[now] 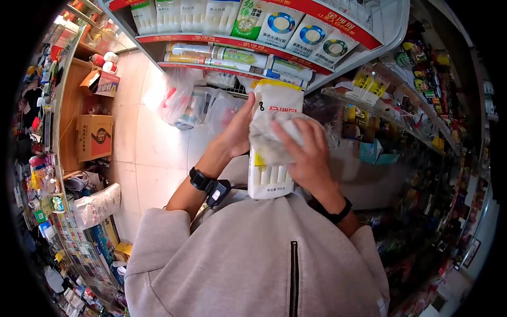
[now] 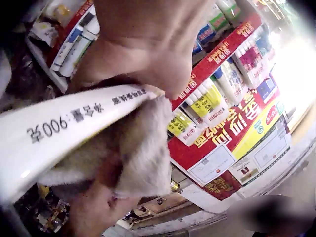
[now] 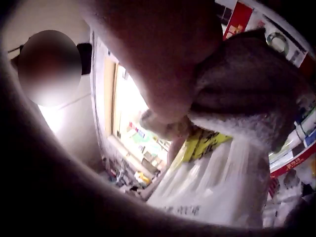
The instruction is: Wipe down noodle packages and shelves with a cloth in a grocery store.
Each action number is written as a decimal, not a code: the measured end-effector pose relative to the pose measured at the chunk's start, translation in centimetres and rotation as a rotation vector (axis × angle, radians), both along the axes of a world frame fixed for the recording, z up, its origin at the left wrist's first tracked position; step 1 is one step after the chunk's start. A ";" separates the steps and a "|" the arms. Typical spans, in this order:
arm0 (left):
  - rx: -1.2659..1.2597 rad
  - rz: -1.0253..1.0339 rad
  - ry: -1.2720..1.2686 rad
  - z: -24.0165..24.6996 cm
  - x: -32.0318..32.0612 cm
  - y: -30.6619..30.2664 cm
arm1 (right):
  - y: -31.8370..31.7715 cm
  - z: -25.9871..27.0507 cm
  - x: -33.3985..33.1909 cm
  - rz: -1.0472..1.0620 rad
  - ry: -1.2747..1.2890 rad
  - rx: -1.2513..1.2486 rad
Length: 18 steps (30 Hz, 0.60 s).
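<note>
In the head view, a white pack of dried noodles (image 1: 270,189) with yellow bands stands upright before the person's chest. The left hand (image 1: 236,131) grips the pack along its left side. Against the front of the pack, the right hand (image 1: 309,158) holds a greyish-white cloth (image 1: 264,142), which covers the pack's middle. The left wrist view shows the pack's white end (image 2: 54,128) with printed weight lettering, and the cloth (image 2: 145,148) bunched in the right hand (image 2: 103,202). Noodle bundles show through the pack (image 3: 222,168) below the dark-looking cloth (image 3: 242,94) in the right wrist view.
Ahead stands a shelf rack (image 1: 232,41) with red label strips, filled with noodle packs. Plastic bags (image 1: 195,105) lie on the floor below it. A cardboard box (image 1: 95,137) stands to the left, and stocked shelves (image 1: 401,105) line the right side.
</note>
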<state>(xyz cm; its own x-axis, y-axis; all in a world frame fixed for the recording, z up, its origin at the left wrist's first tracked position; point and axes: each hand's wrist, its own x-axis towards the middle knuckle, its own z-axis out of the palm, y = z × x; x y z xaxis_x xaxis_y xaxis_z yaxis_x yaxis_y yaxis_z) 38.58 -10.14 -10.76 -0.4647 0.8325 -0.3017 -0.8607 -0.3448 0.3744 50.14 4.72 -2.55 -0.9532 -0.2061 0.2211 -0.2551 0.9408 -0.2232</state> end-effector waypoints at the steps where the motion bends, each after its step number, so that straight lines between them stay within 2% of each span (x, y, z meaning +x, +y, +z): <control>1: 0.018 -0.029 -0.040 -0.9 0.1 -0.2 | -0.1 -0.2 0.1 0.005 -0.005 0.000; 4: 0.018 -0.037 -0.051 -0.6 0.6 0.1 | 0.7 -0.7 -2.4 -0.014 0.046 0.018; 6: 0.095 -0.089 -0.058 -0.8 1.0 0.4 | 1.1 1.1 -4.6 -0.196 0.028 0.009; 7: 0.076 -0.110 -0.017 -0.4 1.0 0.6 | 1.5 1.3 -5.6 -0.200 0.018 0.009; 9: 0.080 -0.119 -0.022 0.8 1.2 0.5 | 2.2 1.6 -6.8 -0.134 0.077 0.003; 12: 0.097 -0.119 -0.056 0.2 1.2 0.6 | 1.1 3.3 -4.5 -0.081 0.002 0.106; 14: 0.095 -0.077 -0.059 0.8 1.2 0.4 | -0.1 4.0 -2.4 -0.037 -0.034 0.083; 18: -0.043 -0.097 -0.009 2.7 1.0 0.7 | 0.1 3.7 -2.2 -0.002 -0.084 0.029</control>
<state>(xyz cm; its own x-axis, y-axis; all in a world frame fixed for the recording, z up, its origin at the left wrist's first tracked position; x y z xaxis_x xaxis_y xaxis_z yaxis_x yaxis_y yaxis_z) 39.63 -9.42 -8.09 -0.3795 0.8595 -0.3423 -0.8929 -0.2434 0.3788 47.98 4.87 1.14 -0.9686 -0.2095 0.1342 -0.2349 0.9476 -0.2164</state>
